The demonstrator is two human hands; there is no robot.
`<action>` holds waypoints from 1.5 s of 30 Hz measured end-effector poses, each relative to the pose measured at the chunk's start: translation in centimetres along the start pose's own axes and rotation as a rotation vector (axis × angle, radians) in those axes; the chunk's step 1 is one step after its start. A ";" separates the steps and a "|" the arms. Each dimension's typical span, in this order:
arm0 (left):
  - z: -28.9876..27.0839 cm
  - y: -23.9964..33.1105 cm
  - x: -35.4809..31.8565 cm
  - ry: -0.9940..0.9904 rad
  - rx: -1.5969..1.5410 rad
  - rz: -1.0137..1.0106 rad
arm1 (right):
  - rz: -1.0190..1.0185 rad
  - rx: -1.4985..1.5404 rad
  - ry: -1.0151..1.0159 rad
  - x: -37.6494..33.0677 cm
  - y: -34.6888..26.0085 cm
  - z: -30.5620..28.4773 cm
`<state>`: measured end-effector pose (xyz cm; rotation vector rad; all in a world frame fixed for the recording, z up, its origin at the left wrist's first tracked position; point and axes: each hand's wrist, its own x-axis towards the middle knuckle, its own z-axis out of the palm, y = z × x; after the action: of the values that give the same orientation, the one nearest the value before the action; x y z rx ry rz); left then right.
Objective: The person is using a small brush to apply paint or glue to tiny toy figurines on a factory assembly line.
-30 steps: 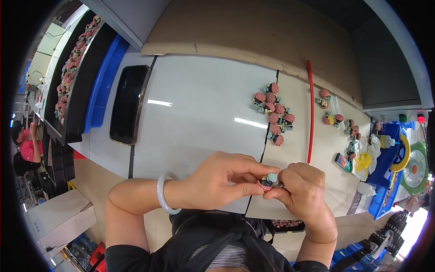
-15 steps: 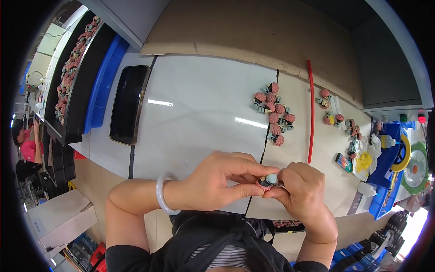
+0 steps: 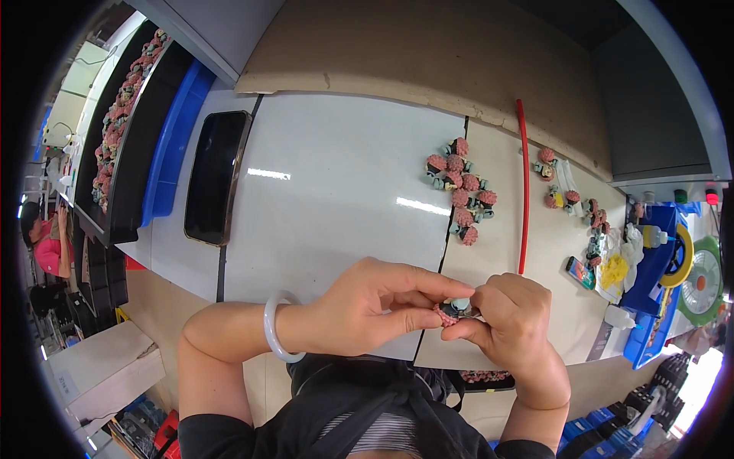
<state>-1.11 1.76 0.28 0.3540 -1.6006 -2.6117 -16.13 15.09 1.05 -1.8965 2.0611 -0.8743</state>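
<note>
Over the near edge of the table, a small figurine (image 3: 451, 312) with a knobbly pink part, a black middle and a pale blue part sits between my hands. My left hand (image 3: 367, 306), with a pale bangle at its wrist, pinches it between thumb and fingers. My right hand (image 3: 508, 317) is curled closed against its right side. A thin greyish sliver shows at the right fingertips; what it belongs to is hidden inside the fist. Beyond my hands lies a loose cluster of similar pink figurines (image 3: 461, 197).
A dark phone (image 3: 218, 177) lies on the left, beside a blue tray (image 3: 177, 141) and a black tray of figurines (image 3: 126, 115). A red strip (image 3: 523, 187) runs along the right; past it are more figurines (image 3: 595, 218), white bottles (image 3: 619, 317) and a green fan (image 3: 699, 283).
The figurine has turned slightly between my fingers, with its pink part showing more to the left. My right thumb has dropped a little lower. The cluster on the table stays the same.
</note>
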 end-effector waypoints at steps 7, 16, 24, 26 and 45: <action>0.1 0.0 0.0 0.014 -0.069 -0.002 | 0.024 -0.001 0.014 -0.1 -0.1 0.2; 0.1 -0.2 0.1 0.002 -0.088 0.018 | 0.003 -0.028 0.039 -0.1 -0.2 -0.3; -0.1 -0.6 0.2 0.031 0.006 0.136 | 0.091 -0.029 -0.009 -0.2 -0.5 -0.3; -0.1 -0.5 0.1 0.029 0.034 0.143 | 0.104 -0.020 -0.017 -0.2 -0.7 -0.4; 0.0 -1.0 0.4 0.081 -0.087 0.184 | 0.114 0.180 0.077 0.0 -0.1 -0.8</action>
<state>-1.42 2.12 -0.66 0.2882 -1.4173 -2.4856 -16.49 15.32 1.78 -1.6613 2.0336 -1.0796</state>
